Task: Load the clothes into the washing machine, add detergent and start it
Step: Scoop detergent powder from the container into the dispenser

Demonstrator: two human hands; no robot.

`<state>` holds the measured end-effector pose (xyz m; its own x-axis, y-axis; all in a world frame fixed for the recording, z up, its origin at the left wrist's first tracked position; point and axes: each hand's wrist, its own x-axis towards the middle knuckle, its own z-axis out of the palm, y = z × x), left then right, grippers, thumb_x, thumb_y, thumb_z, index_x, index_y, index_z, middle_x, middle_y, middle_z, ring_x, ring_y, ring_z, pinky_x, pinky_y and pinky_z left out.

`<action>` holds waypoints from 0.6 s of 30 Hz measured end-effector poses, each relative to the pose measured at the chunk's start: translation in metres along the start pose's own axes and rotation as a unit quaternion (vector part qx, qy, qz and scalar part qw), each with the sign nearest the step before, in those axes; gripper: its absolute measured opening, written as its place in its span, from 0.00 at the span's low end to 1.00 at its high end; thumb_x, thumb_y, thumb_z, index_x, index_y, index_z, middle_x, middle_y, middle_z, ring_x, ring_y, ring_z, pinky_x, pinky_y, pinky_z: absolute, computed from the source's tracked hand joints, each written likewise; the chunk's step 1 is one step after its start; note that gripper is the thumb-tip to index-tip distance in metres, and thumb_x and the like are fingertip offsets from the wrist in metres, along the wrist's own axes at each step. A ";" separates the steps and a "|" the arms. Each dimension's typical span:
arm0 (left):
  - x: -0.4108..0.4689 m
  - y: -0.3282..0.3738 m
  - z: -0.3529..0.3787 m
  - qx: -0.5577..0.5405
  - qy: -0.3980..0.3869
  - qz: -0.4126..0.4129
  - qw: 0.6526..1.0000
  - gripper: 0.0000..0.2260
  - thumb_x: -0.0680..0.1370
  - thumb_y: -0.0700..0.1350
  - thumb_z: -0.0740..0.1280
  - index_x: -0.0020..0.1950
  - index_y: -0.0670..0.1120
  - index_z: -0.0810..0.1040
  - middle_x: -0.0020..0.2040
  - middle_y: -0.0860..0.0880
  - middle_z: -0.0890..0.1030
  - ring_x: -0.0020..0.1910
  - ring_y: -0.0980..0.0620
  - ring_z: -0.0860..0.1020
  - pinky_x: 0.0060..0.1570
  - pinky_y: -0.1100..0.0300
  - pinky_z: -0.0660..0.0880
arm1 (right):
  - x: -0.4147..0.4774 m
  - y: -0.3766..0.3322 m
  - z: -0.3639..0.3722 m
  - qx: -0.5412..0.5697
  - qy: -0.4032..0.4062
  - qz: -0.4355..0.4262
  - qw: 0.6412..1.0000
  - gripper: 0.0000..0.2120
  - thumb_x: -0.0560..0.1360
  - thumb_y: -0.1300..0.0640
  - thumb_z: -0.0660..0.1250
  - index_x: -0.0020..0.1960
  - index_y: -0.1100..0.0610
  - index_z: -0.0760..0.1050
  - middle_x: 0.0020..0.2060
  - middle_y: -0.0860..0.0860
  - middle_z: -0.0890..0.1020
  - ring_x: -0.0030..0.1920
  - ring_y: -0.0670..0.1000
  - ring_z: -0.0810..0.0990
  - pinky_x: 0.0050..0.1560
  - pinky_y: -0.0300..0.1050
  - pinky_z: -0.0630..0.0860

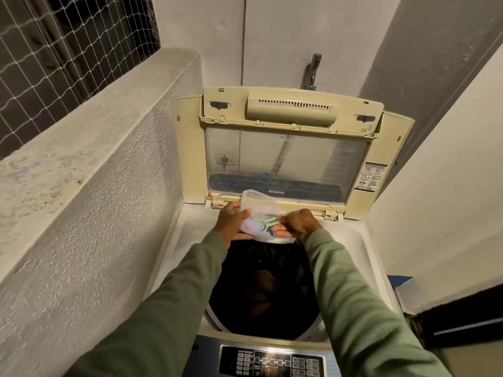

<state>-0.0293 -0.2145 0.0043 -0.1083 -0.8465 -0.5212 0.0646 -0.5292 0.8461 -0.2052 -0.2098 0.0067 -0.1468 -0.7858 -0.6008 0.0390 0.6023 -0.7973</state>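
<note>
Raised lid behind detergent tub and scoop reads "DIAMOND" (mirrored).

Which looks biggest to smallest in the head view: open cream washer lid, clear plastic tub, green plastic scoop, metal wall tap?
1. open cream washer lid
2. clear plastic tub
3. green plastic scoop and metal wall tap: look alike; tap farther, unranked.
</note>
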 end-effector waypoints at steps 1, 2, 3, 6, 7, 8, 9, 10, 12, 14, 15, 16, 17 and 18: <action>0.000 -0.001 0.002 -0.003 0.003 0.010 1.000 0.17 0.79 0.43 0.66 0.67 0.45 0.70 0.65 0.43 0.74 0.58 0.39 0.77 0.44 0.44 0.81 | 0.000 0.002 0.002 0.030 -0.005 0.006 1.000 0.05 0.78 0.71 0.62 0.44 0.70 0.74 0.28 0.59 0.81 0.23 0.50 0.81 0.24 0.40 0.78; 0.000 -0.003 0.005 -0.004 0.003 0.021 1.000 0.15 0.79 0.43 0.66 0.66 0.46 0.71 0.65 0.44 0.74 0.58 0.39 0.78 0.46 0.44 0.81 | 0.000 0.004 0.004 0.057 -0.012 0.012 0.998 0.05 0.78 0.70 0.62 0.45 0.70 0.74 0.27 0.59 0.82 0.24 0.50 0.82 0.24 0.40 0.79; 0.000 -0.004 0.007 -0.003 0.004 0.031 1.000 0.14 0.79 0.43 0.67 0.64 0.47 0.71 0.64 0.44 0.74 0.57 0.40 0.78 0.47 0.44 0.81 | 0.001 0.006 0.005 0.081 -0.019 0.017 0.996 0.05 0.78 0.70 0.62 0.45 0.69 0.74 0.26 0.59 0.82 0.24 0.51 0.82 0.25 0.40 0.79; -0.001 -0.004 0.008 0.004 0.004 0.052 0.999 0.14 0.78 0.42 0.67 0.63 0.48 0.72 0.62 0.45 0.74 0.55 0.42 0.78 0.46 0.47 0.81 | 0.002 0.011 0.006 0.125 -0.030 0.024 0.991 0.05 0.78 0.69 0.61 0.46 0.68 0.75 0.27 0.58 0.82 0.26 0.51 0.83 0.26 0.40 0.79; -0.001 -0.003 0.006 0.007 0.003 0.055 0.998 0.15 0.78 0.42 0.68 0.64 0.48 0.72 0.63 0.45 0.74 0.56 0.42 0.78 0.46 0.48 0.81 | 0.003 0.013 0.006 0.137 -0.035 0.027 0.990 0.04 0.78 0.69 0.61 0.47 0.67 0.75 0.29 0.59 0.83 0.28 0.51 0.84 0.26 0.40 0.79; -0.001 -0.002 0.005 0.007 0.003 0.054 0.999 0.16 0.78 0.42 0.68 0.66 0.48 0.71 0.64 0.44 0.74 0.57 0.42 0.77 0.46 0.48 0.81 | 0.003 0.015 0.005 0.150 -0.040 0.029 0.987 0.04 0.78 0.69 0.61 0.47 0.67 0.75 0.30 0.60 0.83 0.29 0.52 0.84 0.27 0.41 0.79; -0.001 -0.003 0.003 0.004 0.004 0.051 0.999 0.17 0.79 0.43 0.67 0.67 0.48 0.71 0.65 0.44 0.74 0.58 0.42 0.77 0.46 0.48 0.81 | 0.003 0.016 0.005 0.163 -0.045 0.029 0.985 0.04 0.79 0.68 0.61 0.48 0.66 0.75 0.31 0.60 0.83 0.30 0.52 0.84 0.28 0.41 0.80; -0.002 -0.002 0.001 -0.002 0.004 0.046 0.999 0.18 0.79 0.43 0.66 0.68 0.47 0.70 0.66 0.43 0.73 0.58 0.41 0.77 0.45 0.49 0.81 | 0.002 0.016 0.005 0.175 -0.049 0.028 0.983 0.04 0.79 0.68 0.61 0.48 0.66 0.75 0.31 0.60 0.84 0.30 0.52 0.85 0.29 0.42 0.81; -0.003 -0.003 -0.004 -0.017 0.007 0.030 0.999 0.18 0.80 0.44 0.64 0.70 0.46 0.69 0.66 0.43 0.73 0.59 0.42 0.76 0.42 0.51 0.81 | 0.002 0.015 0.004 0.193 -0.056 0.023 0.979 0.04 0.79 0.67 0.61 0.49 0.65 0.75 0.32 0.60 0.84 0.31 0.52 0.85 0.30 0.42 0.81; -0.003 -0.004 -0.011 -0.038 0.010 0.016 0.999 0.17 0.81 0.44 0.63 0.70 0.45 0.68 0.66 0.43 0.72 0.58 0.42 0.75 0.41 0.52 0.80 | 0.002 0.014 0.000 0.203 -0.056 0.014 0.977 0.04 0.79 0.66 0.62 0.51 0.65 0.75 0.32 0.61 0.84 0.32 0.53 0.85 0.30 0.42 0.81; -0.003 -0.004 -0.015 -0.049 0.012 0.011 0.999 0.17 0.81 0.44 0.62 0.70 0.44 0.68 0.66 0.42 0.72 0.57 0.42 0.75 0.43 0.51 0.79 | 0.003 0.013 -0.002 0.204 -0.054 0.009 0.977 0.04 0.79 0.65 0.62 0.52 0.64 0.75 0.33 0.60 0.84 0.32 0.52 0.85 0.30 0.42 0.81; -0.003 -0.004 -0.019 -0.056 0.016 0.004 0.998 0.17 0.82 0.44 0.62 0.70 0.43 0.68 0.66 0.42 0.72 0.57 0.42 0.75 0.45 0.49 0.78 | 0.003 0.012 -0.005 0.206 -0.051 0.003 0.977 0.05 0.79 0.65 0.63 0.53 0.64 0.75 0.33 0.60 0.84 0.32 0.52 0.85 0.31 0.41 0.81; -0.003 -0.005 -0.024 -0.059 0.021 0.000 0.998 0.17 0.82 0.45 0.62 0.70 0.43 0.68 0.67 0.41 0.72 0.57 0.41 0.75 0.46 0.47 0.78 | 0.004 0.011 -0.008 0.211 -0.047 -0.003 0.976 0.05 0.79 0.64 0.63 0.53 0.64 0.75 0.33 0.59 0.84 0.32 0.51 0.85 0.31 0.41 0.81; -0.002 -0.006 -0.027 -0.060 0.026 0.000 0.998 0.18 0.82 0.45 0.62 0.71 0.43 0.68 0.67 0.41 0.72 0.57 0.40 0.75 0.46 0.47 0.78 | 0.004 0.011 -0.011 0.218 -0.043 -0.008 0.975 0.05 0.79 0.64 0.63 0.54 0.63 0.75 0.33 0.58 0.84 0.32 0.51 0.85 0.32 0.41 0.82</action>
<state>-0.0022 -0.2108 -0.0027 -0.0566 -0.8464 -0.5295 0.1825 -0.5302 0.8280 -0.2161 -0.2049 -0.0043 -0.0680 -0.8150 -0.5754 0.4571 0.4872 -0.7441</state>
